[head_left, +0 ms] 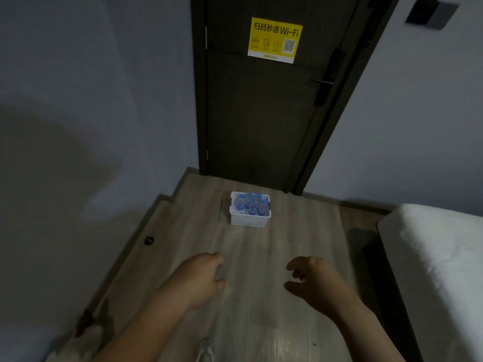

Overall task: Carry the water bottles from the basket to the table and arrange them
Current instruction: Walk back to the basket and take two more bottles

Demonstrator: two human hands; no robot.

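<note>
A white plastic basket (pixel 248 220) stands on the wooden floor just in front of a dark door. Several clear water bottles with blue caps (pixel 252 205) stand upright inside it. My left hand (pixel 201 276) and my right hand (pixel 312 279) reach forward over the floor, well short of the basket. Both hands hold nothing; their fingers are loosely curled and apart. No table is in view.
The dark door (pixel 261 113) carries a yellow Wi-Fi sign (pixel 274 39). A bed with white bedding (pixel 439 257) fills the right side. A wall runs along the left, with a small black round object (pixel 149 240) on the floor beside it. Something white lies at the bottom left corner.
</note>
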